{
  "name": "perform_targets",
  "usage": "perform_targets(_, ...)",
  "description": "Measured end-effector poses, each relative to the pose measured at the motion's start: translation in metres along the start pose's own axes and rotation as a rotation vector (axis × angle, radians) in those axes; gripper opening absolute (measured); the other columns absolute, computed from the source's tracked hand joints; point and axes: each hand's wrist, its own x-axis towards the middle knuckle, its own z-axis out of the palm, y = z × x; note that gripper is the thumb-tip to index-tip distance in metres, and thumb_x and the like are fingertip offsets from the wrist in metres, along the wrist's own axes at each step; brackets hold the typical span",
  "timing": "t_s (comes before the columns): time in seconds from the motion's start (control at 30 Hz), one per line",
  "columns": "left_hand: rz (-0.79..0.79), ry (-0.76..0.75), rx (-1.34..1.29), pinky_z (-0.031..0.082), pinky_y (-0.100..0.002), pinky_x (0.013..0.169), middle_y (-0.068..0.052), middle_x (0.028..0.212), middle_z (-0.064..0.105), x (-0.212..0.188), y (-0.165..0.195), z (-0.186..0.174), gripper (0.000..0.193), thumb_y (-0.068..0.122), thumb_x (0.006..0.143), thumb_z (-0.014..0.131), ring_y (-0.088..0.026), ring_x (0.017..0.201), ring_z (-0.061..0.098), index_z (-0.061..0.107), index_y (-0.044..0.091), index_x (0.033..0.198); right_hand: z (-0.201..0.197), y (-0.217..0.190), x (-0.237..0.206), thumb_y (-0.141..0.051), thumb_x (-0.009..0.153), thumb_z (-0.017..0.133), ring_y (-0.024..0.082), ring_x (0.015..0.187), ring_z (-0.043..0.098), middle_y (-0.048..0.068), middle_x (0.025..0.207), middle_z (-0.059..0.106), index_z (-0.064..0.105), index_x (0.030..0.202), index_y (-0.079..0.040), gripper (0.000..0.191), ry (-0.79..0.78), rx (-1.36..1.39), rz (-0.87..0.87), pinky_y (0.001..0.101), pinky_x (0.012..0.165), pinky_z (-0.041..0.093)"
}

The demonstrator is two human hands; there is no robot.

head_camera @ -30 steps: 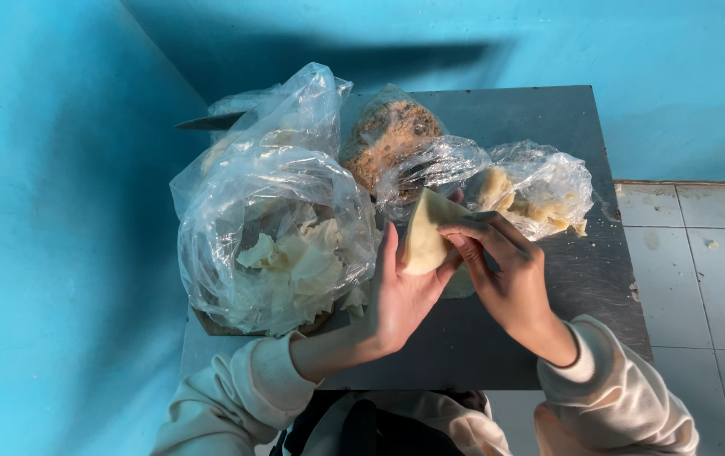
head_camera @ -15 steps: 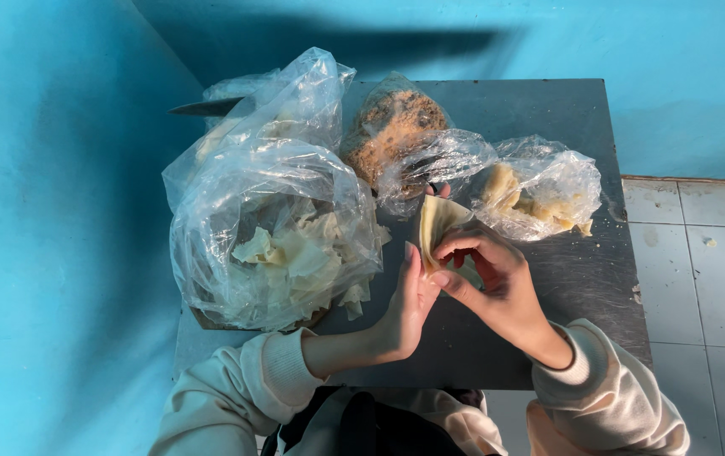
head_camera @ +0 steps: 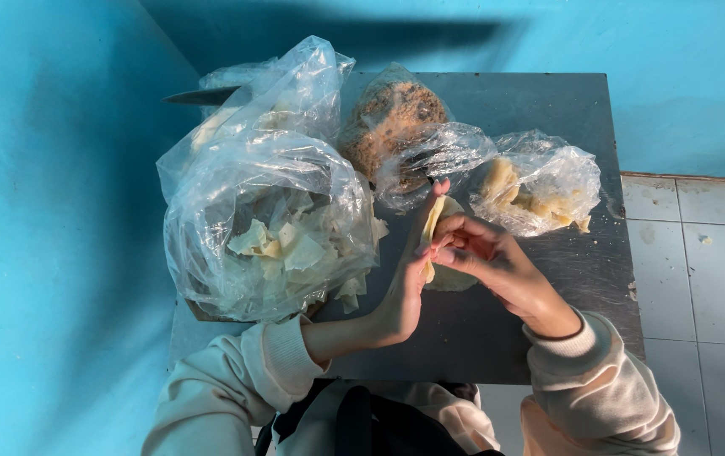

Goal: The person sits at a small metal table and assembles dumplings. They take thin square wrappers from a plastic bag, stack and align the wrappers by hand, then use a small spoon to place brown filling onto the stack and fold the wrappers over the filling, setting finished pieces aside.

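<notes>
Wrapper (head_camera: 435, 221) now folded, both hands pinching

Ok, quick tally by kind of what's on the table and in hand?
Clear plastic bags: 4 (scraps, back-left, brown filling, yellow pieces)
Pale wrapper, held by left hand and right hand: 1
Knife: 1
Total: 6

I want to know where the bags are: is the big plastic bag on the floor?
No, the big plastic bag sits on the grey table, beside the left hand.
</notes>
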Motion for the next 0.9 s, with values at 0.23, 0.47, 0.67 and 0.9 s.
perform_targets(0.23,0.058,0.006,0.083,0.018,-0.041,0.133,-0.007,0.179,0.016,-0.003,-0.009,-0.003,0.079,0.058,0.109,0.035,-0.021,0.166,0.018,0.017,0.013,0.170,-0.001,0.004,0.002,-0.003,0.096,0.070,0.015,0.109,0.063,0.004,0.114,0.065,0.061,0.122,0.002,0.028,-0.053,-0.059,-0.048,0.0335,0.099,0.052)
perform_targets(0.47,0.027,0.026,-0.053,0.020,-0.042,0.130,-0.008,0.178,0.017,0.001,-0.014,-0.003,0.079,0.053,0.107,0.040,-0.023,0.163,0.020,0.015,0.011,0.170,-0.003,0.004,0.003,-0.006,0.099,0.066,0.010,0.106,0.061,0.002,0.110,0.065,0.067,0.117,0.003,0.020,0.034,-0.172,-0.007,0.0295,0.096,0.051)
perform_targets(0.67,-0.026,0.025,-0.037,0.020,-0.036,0.131,-0.005,0.174,0.023,0.000,-0.026,-0.011,0.073,0.032,0.106,0.049,-0.018,0.161,0.024,0.018,0.007,0.167,-0.003,-0.003,0.001,-0.008,0.100,0.066,0.008,0.094,0.063,0.002,0.103,0.069,0.068,0.116,0.001,0.019,0.137,-0.419,-0.108,0.0269,0.084,0.055)
perform_targets(0.9,-0.194,0.171,-0.368,0.032,-0.038,0.126,-0.010,0.153,0.048,-0.001,-0.056,-0.023,0.059,0.026,0.104,0.051,-0.019,0.145,0.045,0.039,-0.001,0.155,-0.006,-0.016,-0.002,-0.005,0.098,0.069,0.010,0.092,0.068,0.006,0.098,0.074,0.069,0.116,0.001,0.019,0.351,-0.718,-0.166,0.0282,0.081,0.055)
